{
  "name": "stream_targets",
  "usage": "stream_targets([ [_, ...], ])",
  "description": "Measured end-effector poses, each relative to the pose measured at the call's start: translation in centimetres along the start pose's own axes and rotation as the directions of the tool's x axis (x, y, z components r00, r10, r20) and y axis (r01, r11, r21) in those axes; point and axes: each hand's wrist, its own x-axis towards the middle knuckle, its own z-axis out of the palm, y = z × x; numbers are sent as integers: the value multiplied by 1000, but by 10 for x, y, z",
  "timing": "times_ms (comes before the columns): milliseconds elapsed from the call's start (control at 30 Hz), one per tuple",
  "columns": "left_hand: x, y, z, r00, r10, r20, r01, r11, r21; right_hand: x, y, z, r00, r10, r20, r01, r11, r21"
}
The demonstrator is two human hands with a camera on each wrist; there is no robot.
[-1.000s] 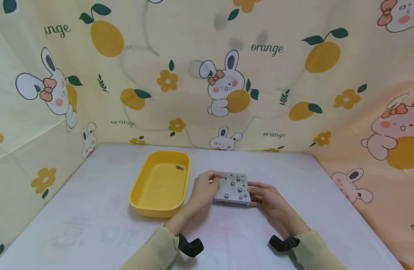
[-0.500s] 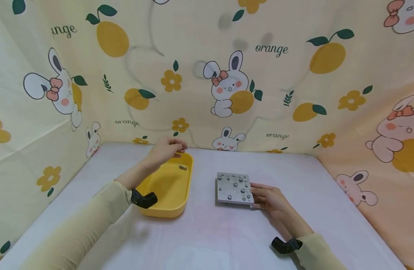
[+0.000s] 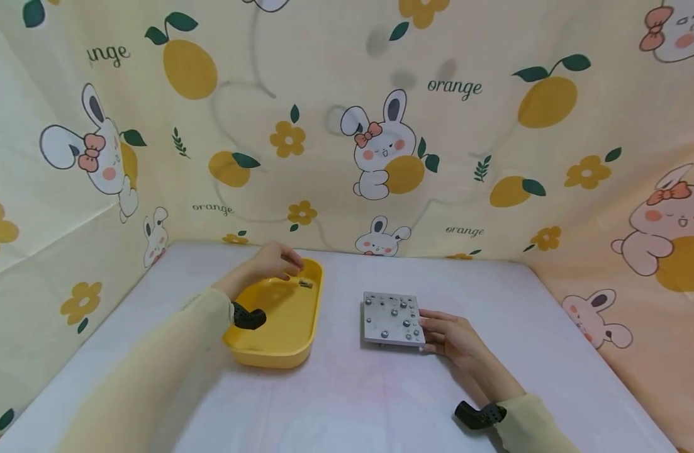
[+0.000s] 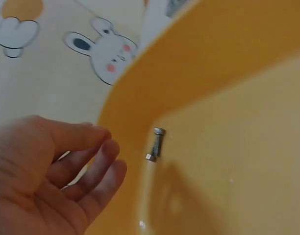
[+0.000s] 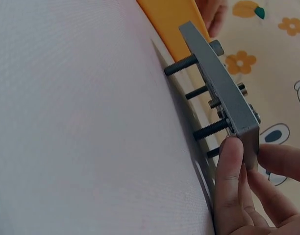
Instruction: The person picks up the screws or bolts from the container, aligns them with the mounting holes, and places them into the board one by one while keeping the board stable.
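Over the far end of a yellow plastic tray hovers my left hand, fingers loosely bent and nothing between them. Just beyond its fingertips, two small metal socket-head screws lie side by side on the tray floor. My right hand grips the right edge of a square grey metal plate, thumb and fingers on opposite faces. Several screws of different sizes sit in the plate, heads up. Their threaded shanks stick out underneath, as the right wrist view shows.
The tray stands left of the plate on a white-covered table. Behind and at both sides hangs a cream curtain printed with rabbits and oranges. Each wrist wears a black camera strap.
My left hand let go of the plate's left side, swung left to the tray, then lowered into its far end near the screws. My right hand still holds the plate in place.
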Motion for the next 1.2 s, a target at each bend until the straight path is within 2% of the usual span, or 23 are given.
stream_targets([
  [200, 10, -6, 19, 1000, -16, 25, 14, 998, 65, 0, 1, 2, 1000, 0, -11, 0, 1000, 7],
  [333, 16, -6, 28, 999, 9, 48, -14, 994, 109, -1, 1, 0, 1000, -5, -5, 5, 1000, 0],
  [533, 23, -14, 27, 995, 54, 82, -67, 984, 166, 0, 2, 1, 1000, -1, -22, 1, 1000, -8],
  [700, 27, -18, 26, 995, 16, 95, -39, 969, 245, 0, 2, 1, 1000, -10, -23, 10, 1000, -11],
  [933, 29, -18, 29, 995, 4, 101, -31, 964, 264, -1, 2, 0, 1000, -22, 18, 22, 1000, -7],
  [1033, 29, -17, 29, 991, -1, 137, -36, 963, 266, -1, 1, 0, 1000, -19, 20, 19, 1000, -6],
  [1200, 29, -20, 31, 973, 10, 229, -72, 962, 263, -1, 1, 0, 1000, -15, 3, 15, 1000, -11],
])
